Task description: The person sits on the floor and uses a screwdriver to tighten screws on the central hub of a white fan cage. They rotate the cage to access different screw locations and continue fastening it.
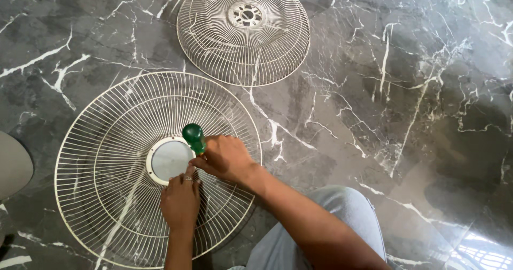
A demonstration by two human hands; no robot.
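The right hand (pixel 227 157) is closed around a screwdriver, of which only the green handle (pixel 193 137) shows, standing up and tilted slightly away from the person; the shaft is hidden under the fingers. The hand sits just at the right edge of the round silver centre plate (pixel 170 160) of a white wire fan guard (pixel 101 141). The left hand (pixel 180 201) rests on the guard's wires just below that plate, fingers bent and bunched, its fingertips touching the plate's lower right rim and meeting the right hand there. Whether it pinches something small cannot be told. A ring shows on one of its fingers.

The guard lies flat on the dark grey marble floor (pixel 417 115) with white veins, toward the floor's lower left in view. A second fan guard (pixel 278 45), also white wire, with a round hub of cut-out holes at its middle, lies farther from the person, near the top edge of the view, apart from the first guard.

The person's knee in light grey trousers (pixel 347 211) shows at the bottom. At the left edge a pale rounded object (pixel 13 166) is partly cut off.
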